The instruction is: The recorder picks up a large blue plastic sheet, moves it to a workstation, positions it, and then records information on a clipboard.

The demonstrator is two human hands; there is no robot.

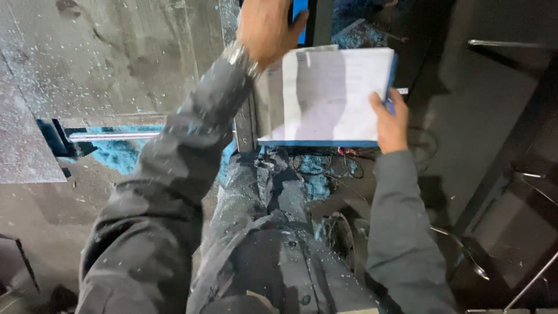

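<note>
My right hand (pixel 390 122) grips the right edge of a clipboard-like blue board with white printed sheets (pixel 328 96), held roughly flat in front of my chest. My left hand (pixel 264 26) is raised at the top of the view, above the sheets' upper left corner, fingers curled against a dark upright post with a blue strip (pixel 302 20). Whether it grasps the post is unclear. A metal watch (pixel 239 56) sits on my left wrist. Both sleeves are dark grey and speckled with pale blue flecks.
A grey machine surface (pixel 87 64) dusted with blue chips fills the left. A metal rod (pixel 113 136) lies over a pile of blue shavings (pixel 119 154). Cables (pixel 325 166) lie on the floor below the sheets. Dark cabinets with handles (pixel 503 43) stand at the right.
</note>
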